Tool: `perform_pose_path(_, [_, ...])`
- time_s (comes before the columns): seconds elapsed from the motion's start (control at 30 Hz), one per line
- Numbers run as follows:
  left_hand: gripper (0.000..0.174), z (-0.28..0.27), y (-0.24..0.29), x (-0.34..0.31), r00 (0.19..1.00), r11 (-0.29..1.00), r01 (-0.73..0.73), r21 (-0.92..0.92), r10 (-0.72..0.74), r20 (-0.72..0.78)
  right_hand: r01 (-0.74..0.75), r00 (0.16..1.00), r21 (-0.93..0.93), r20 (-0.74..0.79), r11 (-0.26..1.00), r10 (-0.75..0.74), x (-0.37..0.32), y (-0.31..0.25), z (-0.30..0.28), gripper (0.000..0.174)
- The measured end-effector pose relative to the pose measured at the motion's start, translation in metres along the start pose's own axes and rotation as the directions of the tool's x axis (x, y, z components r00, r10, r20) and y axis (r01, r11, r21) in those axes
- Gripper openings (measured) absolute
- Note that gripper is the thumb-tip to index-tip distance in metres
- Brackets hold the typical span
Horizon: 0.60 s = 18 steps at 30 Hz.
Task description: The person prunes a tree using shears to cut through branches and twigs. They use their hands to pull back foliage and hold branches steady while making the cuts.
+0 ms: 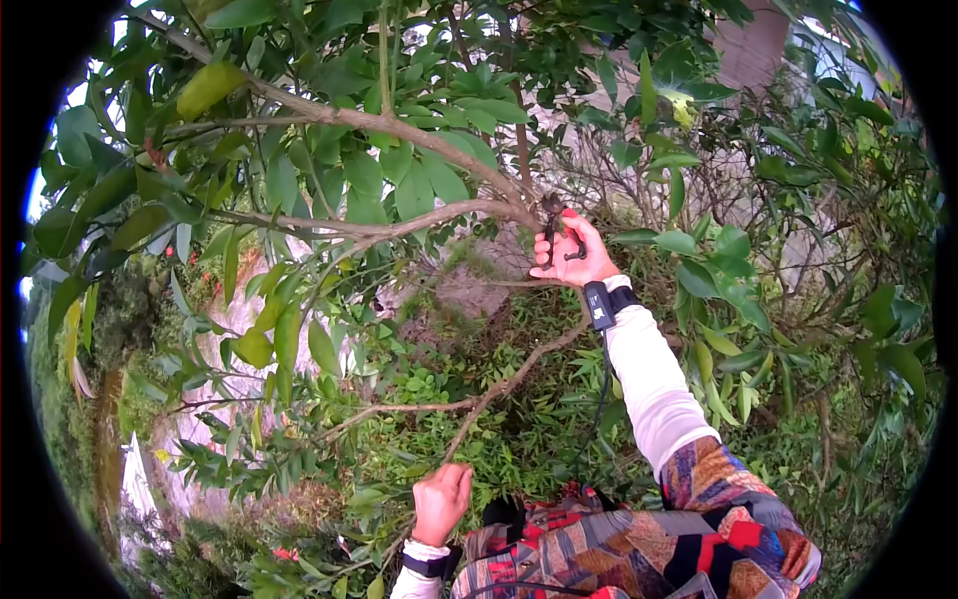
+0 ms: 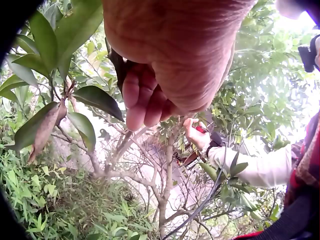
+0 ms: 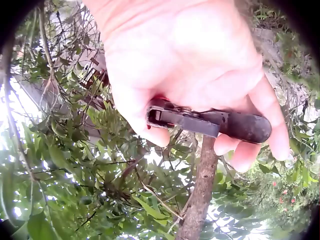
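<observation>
Our multicoloured patchwork garment [image 1: 639,549], below the forked brown branch [image 1: 439,148].
Beside its fork, our right hand [image 1: 579,255] grips a black-and-red metal tool [image 1: 550,240]; below, our left hand [image 1: 440,504] grips a slender brown stem [image 1: 514,377].

No txt, labels or nos. legible in any view.

Brownish ground [image 1: 469,292] with low green plants [image 1: 519,439] on it

Hands [image 1: 579,252]: we've got two, right hand at 2 o'clock, left hand [image 1: 441,502] around 6
Dark tool [image 1: 550,232]: one
Wrist straps [image 1: 431,565]: two
Patterned garment [image 1: 639,544]: one, 5 o'clock
Leaves [image 1: 212,90]: more than we can count
</observation>
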<state>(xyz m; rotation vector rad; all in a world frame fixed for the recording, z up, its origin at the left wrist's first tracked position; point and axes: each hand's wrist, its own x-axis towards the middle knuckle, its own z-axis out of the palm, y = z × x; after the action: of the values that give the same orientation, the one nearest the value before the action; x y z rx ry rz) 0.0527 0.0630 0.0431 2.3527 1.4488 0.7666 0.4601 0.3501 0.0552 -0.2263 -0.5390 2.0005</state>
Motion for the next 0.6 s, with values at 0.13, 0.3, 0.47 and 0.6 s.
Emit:
perform_pose_path(0.13, [0.006,0.0016,0.0016,0.0004,1.000,0.999,-0.013,-0.030,0.013,-0.017,-0.043,0.999,-0.005,-0.010,0.999,0.043,0.0008,-0.0091,-0.0026,0.054])
perform_pose_path(0.3, [0.006,0.0001,0.0011,0.0017,1.000,1.000,-0.003,-0.012,0.003,-0.005,-0.035,0.996,0.037,-0.085,0.999,0.038,0.0049,-0.0051,-0.0082,0.047])
perform_pose_path(0.47, [0.005,-0.0029,0.0028,0.0031,1.000,1.000,-0.007,-0.003,0.007,-0.002,-0.056,0.987,0.043,-0.146,0.998,0.062,0.0014,-0.0054,-0.0020,0.041])
perform_pose_path(0.6, [0.005,-0.0018,0.0026,0.0032,1.000,1.000,-0.009,-0.014,0.009,-0.012,-0.050,0.981,0.035,-0.185,0.998,0.055,0.0008,-0.0033,0.0001,0.038])
